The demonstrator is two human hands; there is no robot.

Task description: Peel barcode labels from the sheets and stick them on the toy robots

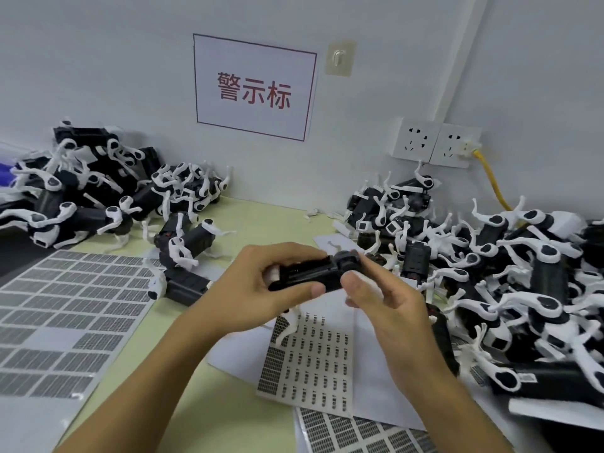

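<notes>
From the head cam, you've got one toy robot [307, 274] up off the table, held between both hands: your left hand [261, 286] has its fingers and thumb curled round the black body, and your right hand [385, 305] is pinching the other end, thumb pressed near a white bit that could be a label, can't really tell. It sits right above the small-label sheet [313, 358], which has lots of barcodes left on it. The big sheet [65, 308] on your left has a few blank gaps, so some labels look used already. Progress-wise I'd guess you're somewhere in the middle: there's a heap of robots on the left [98, 191] and a bigger heap on the right [506, 273], and I can't tell which pile is finished.
</notes>
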